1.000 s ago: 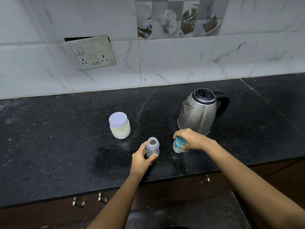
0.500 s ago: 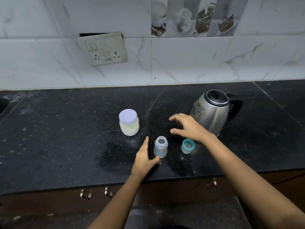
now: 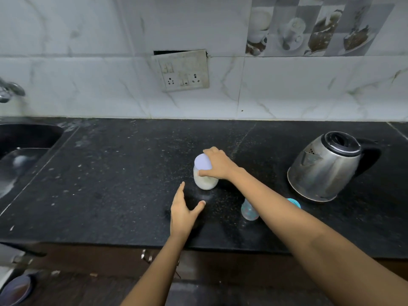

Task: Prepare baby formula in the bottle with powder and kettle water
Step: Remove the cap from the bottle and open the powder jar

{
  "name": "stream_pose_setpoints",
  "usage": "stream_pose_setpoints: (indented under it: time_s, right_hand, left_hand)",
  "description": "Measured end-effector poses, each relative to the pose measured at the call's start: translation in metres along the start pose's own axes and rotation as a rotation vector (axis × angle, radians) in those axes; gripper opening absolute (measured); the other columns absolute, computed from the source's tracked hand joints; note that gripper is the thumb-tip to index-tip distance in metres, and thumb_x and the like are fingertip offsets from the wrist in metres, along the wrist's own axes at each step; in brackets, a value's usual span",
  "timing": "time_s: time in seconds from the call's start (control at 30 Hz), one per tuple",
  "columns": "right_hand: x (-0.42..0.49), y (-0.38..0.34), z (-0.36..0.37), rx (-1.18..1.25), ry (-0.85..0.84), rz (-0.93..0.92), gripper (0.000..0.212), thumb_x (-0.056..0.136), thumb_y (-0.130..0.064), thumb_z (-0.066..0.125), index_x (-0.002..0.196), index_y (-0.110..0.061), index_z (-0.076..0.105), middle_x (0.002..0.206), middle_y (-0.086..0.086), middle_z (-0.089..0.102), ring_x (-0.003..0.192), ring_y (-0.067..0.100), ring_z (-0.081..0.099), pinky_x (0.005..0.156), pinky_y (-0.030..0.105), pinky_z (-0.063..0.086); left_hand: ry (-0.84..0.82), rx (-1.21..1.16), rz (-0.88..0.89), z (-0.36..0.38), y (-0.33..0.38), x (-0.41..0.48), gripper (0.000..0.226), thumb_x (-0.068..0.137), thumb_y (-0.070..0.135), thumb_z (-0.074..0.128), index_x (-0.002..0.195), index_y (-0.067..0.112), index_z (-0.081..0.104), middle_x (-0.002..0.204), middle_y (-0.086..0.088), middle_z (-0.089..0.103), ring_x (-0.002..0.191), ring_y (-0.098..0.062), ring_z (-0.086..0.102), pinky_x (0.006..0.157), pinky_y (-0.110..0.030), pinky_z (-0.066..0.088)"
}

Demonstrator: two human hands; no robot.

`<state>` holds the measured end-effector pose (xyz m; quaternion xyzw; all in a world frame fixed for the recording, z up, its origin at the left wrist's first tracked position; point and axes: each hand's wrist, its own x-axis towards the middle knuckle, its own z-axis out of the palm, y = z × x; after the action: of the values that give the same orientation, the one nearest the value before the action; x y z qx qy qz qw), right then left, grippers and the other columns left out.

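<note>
Bench: a dark speckled slab that runs the full width of the view.
Front edge: it crosses low in the view, with a dark cabinet front and a metal handle below it.
Back edge: it meets the pale tiled wall, where a socket plate hangs tilted above the middle.
Left edge: the sink is cut into the bench, with a tap on the wall above it.
Open room: there is a wide bare stretch between the sink and the powder jar, and another behind the jar as far as the wall.
Crowded side: the kettle stands at the right with its handle turned away to the right, and the teal cap lies just beside its base.
Bottle: it sits on the bench between the jar and the kettle, nearer the front edge, with its top hidden under the right forearm.
Powder jar: it stands upright near the middle of the bench, with its white lid on and pale powder showing through the wall.
Right hand: it reaches across over the bottle; the fingers are curled over the far side of the lid and the thumb is at the near side, gripping the top of the jar.
Left hand: the fingers are straight and together, the thumb is spread wide, and it holds nothing. It lies just short of the jar on the front side; whether it touches the bench cannot be told.
</note>
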<state>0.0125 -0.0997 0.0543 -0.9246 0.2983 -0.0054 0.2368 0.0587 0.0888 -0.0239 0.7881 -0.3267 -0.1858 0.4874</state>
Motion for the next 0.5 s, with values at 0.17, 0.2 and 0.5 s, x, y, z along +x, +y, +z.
stream_pose_setpoints:
  time_s: [0.17, 0.2, 0.5]
  right_hand:
    - [-0.038, -0.021, 0.023, -0.026, 0.072, -0.066, 0.075, 0.077, -0.048, 0.069, 0.135, -0.011, 0.041, 0.127, 0.007, 0.042, 0.113, 0.029, 0.041, 0.087, 0.035, 0.04]
    - [-0.048, -0.026, 0.029, -0.031, 0.093, -0.07, 0.074, 0.076, -0.049, 0.068, 0.135, -0.012, 0.041, 0.127, 0.007, 0.043, 0.112, 0.028, 0.041, 0.088, 0.036, 0.041]
    - [-0.087, -0.062, 0.066, -0.332, 0.283, 0.024, 0.095, 0.065, -0.08, 0.024, 0.124, -0.011, 0.051, 0.11, 0.011, 0.051, 0.086, 0.029, 0.053, 0.071, 0.036, 0.041]
  left_hand:
    - [-0.038, -0.001, 0.043, -0.013, -0.01, 0.001, 0.099, 0.071, 0.038, 0.083, 0.15, 0.018, 0.028, 0.153, 0.001, 0.034, 0.139, -0.013, 0.031, 0.109, -0.03, 0.03]
    - [-0.054, -0.008, 0.056, -0.013, -0.012, -0.001, 0.101, 0.069, 0.04, 0.084, 0.15, 0.019, 0.028, 0.153, 0.003, 0.034, 0.138, -0.012, 0.032, 0.108, -0.028, 0.03]
    - [-0.135, -0.254, -0.016, -0.007, -0.009, -0.003, 0.095, 0.056, 0.027, 0.091, 0.135, 0.039, 0.039, 0.123, 0.016, 0.059, 0.11, 0.001, 0.057, 0.083, -0.025, 0.055]
